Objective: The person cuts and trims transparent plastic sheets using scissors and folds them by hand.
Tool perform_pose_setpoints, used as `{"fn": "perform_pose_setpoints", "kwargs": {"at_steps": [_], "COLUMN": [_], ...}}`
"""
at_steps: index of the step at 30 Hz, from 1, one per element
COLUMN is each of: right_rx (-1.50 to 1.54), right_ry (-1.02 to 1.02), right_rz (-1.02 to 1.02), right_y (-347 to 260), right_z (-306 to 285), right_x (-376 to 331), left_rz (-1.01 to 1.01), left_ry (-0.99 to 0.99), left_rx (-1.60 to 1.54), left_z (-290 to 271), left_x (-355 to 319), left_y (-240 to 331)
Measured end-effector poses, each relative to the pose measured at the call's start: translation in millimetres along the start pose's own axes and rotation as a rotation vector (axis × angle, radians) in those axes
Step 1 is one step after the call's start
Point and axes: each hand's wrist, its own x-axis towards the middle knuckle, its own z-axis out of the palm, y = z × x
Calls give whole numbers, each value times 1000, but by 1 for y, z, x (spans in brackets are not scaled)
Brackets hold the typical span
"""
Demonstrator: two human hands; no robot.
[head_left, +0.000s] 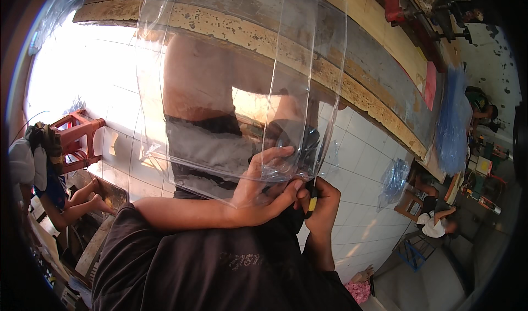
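up close, left hand (258,192) fingers (272,156) pinch clear plastic bag (236,80), contents unclear.

Blown-out glare upper left, fisheye-bent edges

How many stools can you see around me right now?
3: a red stool at far left, a wooden stool at right by the seated person, a blue stool below it. Others may be hidden.
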Motion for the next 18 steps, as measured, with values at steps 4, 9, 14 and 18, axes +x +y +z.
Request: {"fn": "perform_pose_setpoints", "kwargs": {"at_steps": [4,9,14,18], "right_rx": [-20,-1,40,22], "right_ry": [2,-7,-18,-13], "right_rz": [-17,-37,-52,-20], "right_y": [-1,5,4,1], "right_z": [0,-3,-6,-8], "right_x": [0,2,6,8], "left_rz": [34,66,83,56], "left_ry": [-23,-14,0,17], "left_rx": [64,117,175,112], "left_z": [-2,-2,-2,0], "left_x": [1,0,-2,-7], "left_y": [-1,-3,-2,-7]}}
